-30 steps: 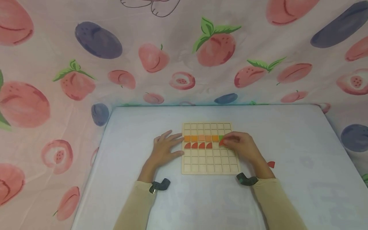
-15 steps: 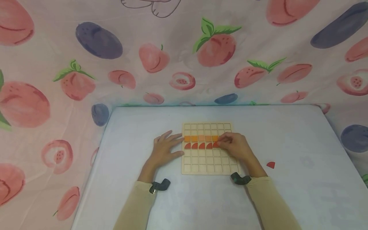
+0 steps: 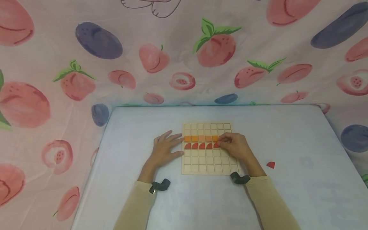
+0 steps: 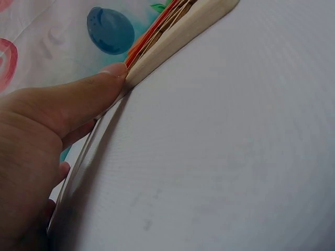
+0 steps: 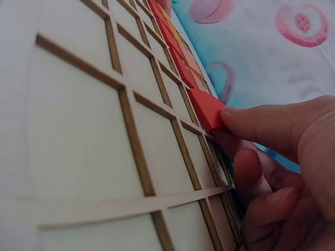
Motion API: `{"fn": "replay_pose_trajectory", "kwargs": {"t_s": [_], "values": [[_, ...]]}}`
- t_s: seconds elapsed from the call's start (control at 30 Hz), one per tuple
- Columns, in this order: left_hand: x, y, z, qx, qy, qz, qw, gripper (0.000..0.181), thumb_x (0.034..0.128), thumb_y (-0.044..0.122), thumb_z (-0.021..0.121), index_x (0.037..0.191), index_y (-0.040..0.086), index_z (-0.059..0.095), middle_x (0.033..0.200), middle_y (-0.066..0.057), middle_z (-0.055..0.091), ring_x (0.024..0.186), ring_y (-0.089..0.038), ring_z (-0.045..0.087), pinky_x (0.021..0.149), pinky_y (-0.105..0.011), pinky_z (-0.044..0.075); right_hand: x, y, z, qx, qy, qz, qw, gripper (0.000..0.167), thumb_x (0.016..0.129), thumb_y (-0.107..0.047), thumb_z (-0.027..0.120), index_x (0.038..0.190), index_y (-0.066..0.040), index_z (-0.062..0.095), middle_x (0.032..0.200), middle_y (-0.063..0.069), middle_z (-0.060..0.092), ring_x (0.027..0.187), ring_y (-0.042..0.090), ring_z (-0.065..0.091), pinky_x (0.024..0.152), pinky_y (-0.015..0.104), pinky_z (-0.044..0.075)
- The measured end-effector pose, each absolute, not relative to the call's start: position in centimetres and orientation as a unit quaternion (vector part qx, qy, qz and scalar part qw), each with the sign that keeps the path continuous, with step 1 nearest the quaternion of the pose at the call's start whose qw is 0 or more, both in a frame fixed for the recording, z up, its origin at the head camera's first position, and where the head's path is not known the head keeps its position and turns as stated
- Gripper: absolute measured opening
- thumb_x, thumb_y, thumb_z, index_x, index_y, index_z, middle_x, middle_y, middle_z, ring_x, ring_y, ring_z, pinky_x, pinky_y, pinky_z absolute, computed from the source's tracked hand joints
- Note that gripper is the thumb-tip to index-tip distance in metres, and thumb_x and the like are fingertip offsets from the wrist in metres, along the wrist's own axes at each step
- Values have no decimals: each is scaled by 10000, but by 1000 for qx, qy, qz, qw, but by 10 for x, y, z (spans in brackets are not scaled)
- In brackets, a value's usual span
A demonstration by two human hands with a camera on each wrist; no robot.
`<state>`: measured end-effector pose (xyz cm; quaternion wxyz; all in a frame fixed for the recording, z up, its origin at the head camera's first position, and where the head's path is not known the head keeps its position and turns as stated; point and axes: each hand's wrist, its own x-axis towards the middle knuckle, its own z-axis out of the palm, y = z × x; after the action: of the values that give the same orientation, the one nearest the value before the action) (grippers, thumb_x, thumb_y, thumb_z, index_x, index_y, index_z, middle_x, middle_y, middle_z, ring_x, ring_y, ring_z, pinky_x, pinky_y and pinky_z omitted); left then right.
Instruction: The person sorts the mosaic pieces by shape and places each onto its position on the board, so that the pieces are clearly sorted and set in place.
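Note:
A wooden grid board (image 3: 202, 160) lies in the middle of the table. One of its rows holds orange and peach square tiles (image 3: 201, 138), and the row just below holds red quarter-circle pieces (image 3: 195, 146). My right hand (image 3: 237, 145) pinches another red quarter-circle piece (image 5: 207, 109) between thumb and fingers. That piece sits tilted at a cell at the right end of the red row. With fingers spread, my left hand (image 3: 164, 148) touches the board's left edge; the left wrist view shows its thumb (image 4: 89, 99) against the rim. The right fingers hide nearby cells.
A loose red quarter-circle piece (image 3: 271, 165) lies on the white table (image 3: 302, 137), right of the board. A fruit-print cloth (image 3: 184, 54) hangs behind the table and at its sides. Each wrist wears a dark device (image 3: 161, 184).
My right hand has moved slightly left, bringing the red quarter-circle piece beside the others in its row and covering the green tile. The left hand stays put.

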<state>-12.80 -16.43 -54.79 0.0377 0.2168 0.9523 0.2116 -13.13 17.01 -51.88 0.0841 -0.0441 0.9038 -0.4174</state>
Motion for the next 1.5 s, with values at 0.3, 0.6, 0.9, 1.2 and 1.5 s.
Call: {"fn": "replay_pose_trajectory", "kwargs": {"t_s": [0.3, 0.6, 0.9, 1.2, 1.5], "values": [[-128, -163, -545, 215, 953, 210, 41, 640, 918, 635, 643, 1487, 365, 529, 1583, 129, 468, 1569, -258, 227, 1144, -595, 253, -130, 170, -519, -68, 914, -395, 70, 87, 900, -230, 784, 953, -161, 779, 838, -10, 744, 649, 165, 544, 608, 302, 445], [-127, -163, -546, 214, 952, 215, 41, 632, 918, 616, 655, 1484, 361, 534, 1582, 126, 470, 1569, -256, 226, 1145, -595, 246, -130, 170, -523, -81, 923, -372, 62, 93, 892, -258, 798, 920, -171, 778, 833, -17, 748, 641, 153, 531, 610, 308, 440], [-127, -164, -548, 217, 951, 217, 37, 629, 916, 607, 662, 1481, 358, 539, 1579, 125, 474, 1566, -256, 229, 1140, -592, 251, -129, 168, -521, -82, 929, -356, 59, 108, 888, -284, 804, 864, -187, 764, 802, -30, 733, 650, 147, 526, 614, 304, 433], [-127, -164, -548, 214, 951, 221, 35, 630, 914, 612, 663, 1481, 368, 536, 1577, 129, 476, 1567, -253, 227, 1142, -595, 249, -130, 169, -521, -95, 927, -360, 50, 109, 880, -251, 813, 821, -176, 759, 742, -30, 707, 657, 147, 533, 623, 311, 440], [-127, -164, -547, 215, 951, 219, 38, 631, 918, 614, 653, 1482, 357, 538, 1577, 124, 477, 1566, -259, 231, 1139, -595, 252, -128, 172, -518, -68, 935, -340, 74, 82, 873, -227, 807, 849, -156, 775, 809, 6, 741, 757, 180, 609, 692, 317, 477]]}}
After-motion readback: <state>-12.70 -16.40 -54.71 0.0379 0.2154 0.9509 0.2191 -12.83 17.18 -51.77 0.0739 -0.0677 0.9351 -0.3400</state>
